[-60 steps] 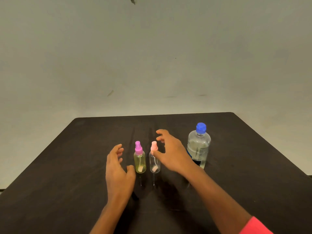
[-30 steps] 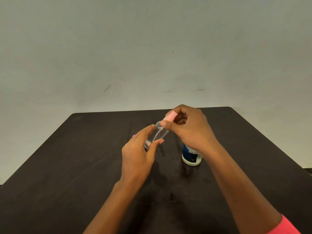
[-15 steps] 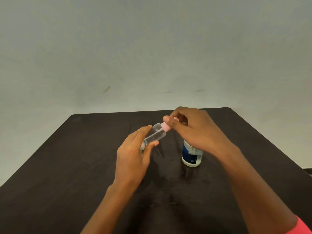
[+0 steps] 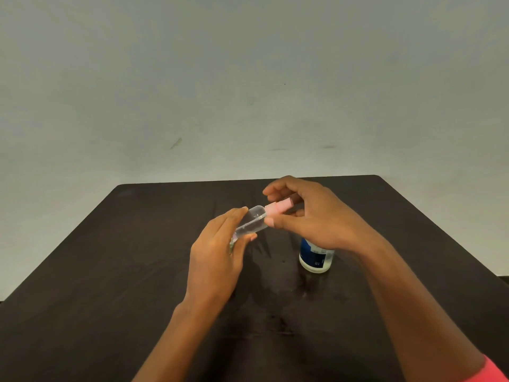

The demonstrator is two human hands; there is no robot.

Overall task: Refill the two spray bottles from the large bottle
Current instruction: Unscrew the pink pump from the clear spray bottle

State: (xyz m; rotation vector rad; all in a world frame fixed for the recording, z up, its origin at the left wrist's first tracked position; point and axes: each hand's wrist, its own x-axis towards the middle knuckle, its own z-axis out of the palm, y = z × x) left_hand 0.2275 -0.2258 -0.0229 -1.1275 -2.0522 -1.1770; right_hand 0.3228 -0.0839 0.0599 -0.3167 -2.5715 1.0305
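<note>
Above the middle of the dark table (image 4: 110, 271), my left hand (image 4: 217, 257) grips the clear body of a small spray bottle (image 4: 252, 221), which lies tilted with its top toward the right. My right hand (image 4: 308, 216) pinches its pink spray cap (image 4: 278, 207) between thumb and fingers. The large bottle (image 4: 315, 257) stands on the table behind my right hand; only its lower part with a dark blue label shows. The second spray bottle is hidden behind my left hand.
A plain pale wall (image 4: 248, 92) rises behind the table's far edge. A pink sleeve (image 4: 490, 372) shows on my right arm at the bottom right corner.
Two seconds ago both spray bottles stood on the table. My hands have since lifted the pink-capped one and tilted it; my right hand's fingers have shifted around its cap.
</note>
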